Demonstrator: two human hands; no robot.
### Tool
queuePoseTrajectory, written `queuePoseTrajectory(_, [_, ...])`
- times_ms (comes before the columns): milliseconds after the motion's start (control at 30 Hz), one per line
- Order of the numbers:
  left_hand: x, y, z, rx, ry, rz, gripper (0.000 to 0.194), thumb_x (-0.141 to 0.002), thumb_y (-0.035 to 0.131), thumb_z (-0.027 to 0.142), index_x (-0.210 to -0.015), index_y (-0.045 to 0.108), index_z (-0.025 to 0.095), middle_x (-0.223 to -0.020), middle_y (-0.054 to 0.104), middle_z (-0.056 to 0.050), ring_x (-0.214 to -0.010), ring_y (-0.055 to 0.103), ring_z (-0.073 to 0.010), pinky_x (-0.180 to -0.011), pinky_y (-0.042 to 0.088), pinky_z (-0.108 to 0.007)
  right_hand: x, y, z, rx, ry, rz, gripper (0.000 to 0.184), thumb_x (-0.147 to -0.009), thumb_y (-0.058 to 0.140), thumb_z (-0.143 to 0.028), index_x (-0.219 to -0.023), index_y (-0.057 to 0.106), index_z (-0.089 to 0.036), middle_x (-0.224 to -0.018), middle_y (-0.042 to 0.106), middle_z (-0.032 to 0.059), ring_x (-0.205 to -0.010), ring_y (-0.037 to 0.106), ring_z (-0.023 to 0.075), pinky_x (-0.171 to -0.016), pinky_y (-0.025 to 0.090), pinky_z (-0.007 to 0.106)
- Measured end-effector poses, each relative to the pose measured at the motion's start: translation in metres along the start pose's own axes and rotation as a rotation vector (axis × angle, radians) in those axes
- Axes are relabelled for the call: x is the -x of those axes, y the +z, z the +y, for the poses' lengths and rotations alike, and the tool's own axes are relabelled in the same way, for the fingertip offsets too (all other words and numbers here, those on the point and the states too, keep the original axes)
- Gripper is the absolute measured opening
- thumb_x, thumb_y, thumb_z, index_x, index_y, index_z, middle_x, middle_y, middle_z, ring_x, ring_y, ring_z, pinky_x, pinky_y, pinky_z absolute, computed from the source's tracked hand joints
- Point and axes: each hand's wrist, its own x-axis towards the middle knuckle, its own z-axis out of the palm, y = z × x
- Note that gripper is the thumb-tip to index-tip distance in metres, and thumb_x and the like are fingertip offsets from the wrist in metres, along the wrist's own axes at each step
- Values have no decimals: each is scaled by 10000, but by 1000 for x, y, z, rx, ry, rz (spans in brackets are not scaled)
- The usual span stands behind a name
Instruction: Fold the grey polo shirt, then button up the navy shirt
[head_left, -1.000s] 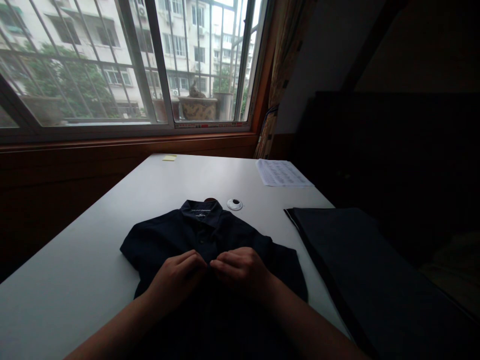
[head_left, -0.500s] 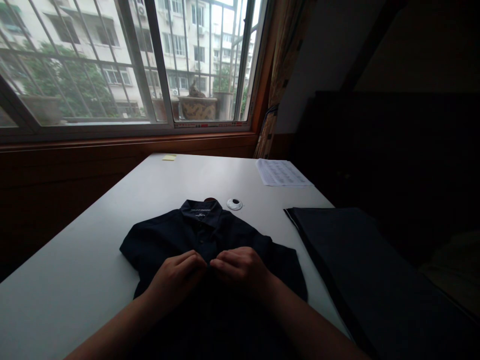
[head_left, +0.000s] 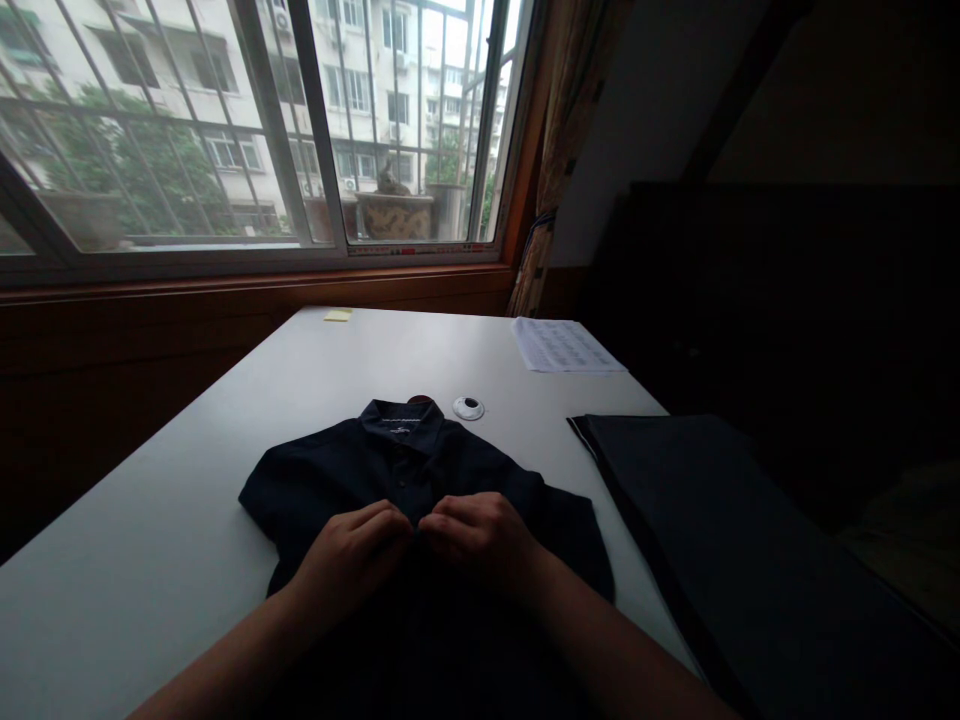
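Note:
A dark navy collared shirt (head_left: pixel 322 455) lies face up on the white table (head_left: pixel 172 500), its collar toward the window. Both hands meet at the shirt's front placket, below the collar, with fingertips almost touching. My left hand (head_left: pixel 360 545) is closed, its fingers pinching the shirt's front edge. From the other side my right hand (head_left: pixel 480 535) pinches the same spot. Buttons show faintly on the placket above the hands. Whatever lies between the fingertips is hidden, and the lower part of the shirt is lost in shadow.
To the right lies a dark flat folded fabric or cover (head_left: pixel 697 500). Printed sheets (head_left: pixel 568 345) rest at the far right corner, a yellow sticky note (head_left: pixel 338 314) at the far left. A small white round piece with a dark centre (head_left: pixel 469 408) sits beyond the collar.
Almost nothing differs. Both hands stay at the placket, with only a very slight shift of the fingers.

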Motion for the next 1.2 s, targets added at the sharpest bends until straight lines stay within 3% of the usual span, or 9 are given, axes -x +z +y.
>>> queuePoseTrajectory(367, [-1,0,-3,-25,27,4,71,-965,562,144,-935,616,177,-863,653,-19,-706,631,-120,-624,497,-209,-10,-11,-1,-130,216,-170,89,-913,638,-244,-946,719,-228,-883,709,11,-716,662,136,-619,433,232])
queuePoseTrajectory(700, [0,-1,-4,-61,44,2,84,-964,552,146,-922,620,172,-850,657,-23,-686,629,-115,-598,483,-196,-21,-33,-7,-518,402,-318,74,-828,738,-233,-879,764,-186,-847,731,13,-747,672,131,-679,467,213])
queuePoseTrajectory(967, [0,-2,-2,-118,86,-3,100,-988,546,195,-924,620,173,-838,667,-23,-655,631,-116,-580,477,-204,-18,-30,-8,-890,757,-488,157,-779,737,-277,-892,756,-169,-748,713,-6,-596,654,129,-508,474,195])
queuePoseTrajectory(1067, [0,-3,-2,-125,92,-18,92,-991,545,199,-946,622,175,-858,676,-24,-665,639,-117,-589,482,-205,-19,-26,-4,-1063,865,-478,219,-768,756,-323,-910,728,-158,-727,697,0,-568,666,138,-493,505,212])
queuePoseTrajectory(1200, [-1,-3,-4,-173,120,-15,100,-991,533,188,-944,620,174,-846,678,-18,-634,631,-110,-561,462,-203,-20,-13,1,-1226,963,-339,270,-757,762,-366,-894,688,-145,-678,680,2,-541,665,142,-458,494,210])
